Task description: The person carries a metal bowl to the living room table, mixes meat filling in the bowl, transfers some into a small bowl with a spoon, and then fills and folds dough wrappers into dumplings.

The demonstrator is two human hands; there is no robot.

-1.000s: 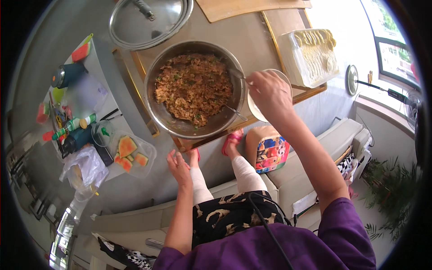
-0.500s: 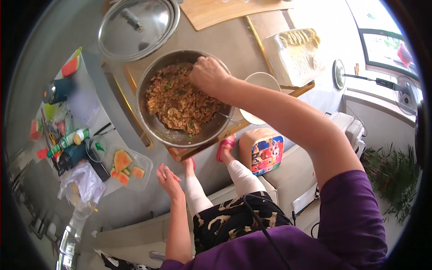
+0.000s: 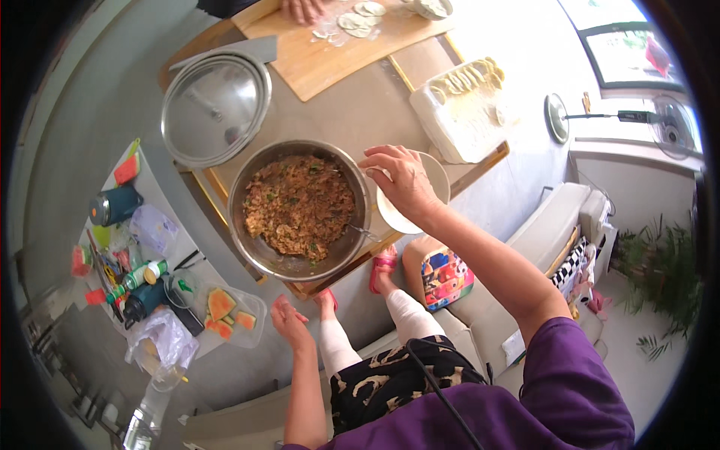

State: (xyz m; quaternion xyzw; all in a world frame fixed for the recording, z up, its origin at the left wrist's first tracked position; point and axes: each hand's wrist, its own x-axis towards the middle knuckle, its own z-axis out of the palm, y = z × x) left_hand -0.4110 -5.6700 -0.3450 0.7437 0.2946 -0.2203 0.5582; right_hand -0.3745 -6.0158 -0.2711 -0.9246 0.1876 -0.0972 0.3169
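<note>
A wide steel bowl [image 3: 238, 225] holds a brown minced filling [image 3: 296, 199] with green bits, and a spoon handle [image 3: 365, 231] leans out over its right rim. My right hand [image 3: 403, 180] hovers between this bowl and a white bowl [image 3: 435, 169], partly hiding the latter; its fingers reach left, slightly bent and apart, with nothing visible in them. Below the steel bowl, my left hand [image 3: 290, 321] hangs by my knee, fingers loosely bent and apart, holding nothing visible.
A steel lid [image 3: 187, 112] lies behind the bowl. Another person's hand [image 3: 304, 10] rests on a wooden board [image 3: 322, 67] near dough rounds [image 3: 360, 22]. Dumplings line a white container [image 3: 450, 142]. Watermelon pieces [image 3: 221, 304] and bottles crowd the left table. A stool [image 3: 442, 274] stands below.
My right hand has come out of the steel bowl and moved right, toward the white bowl. The view has shifted, bringing the other person's hand and the dough rounds into sight.
</note>
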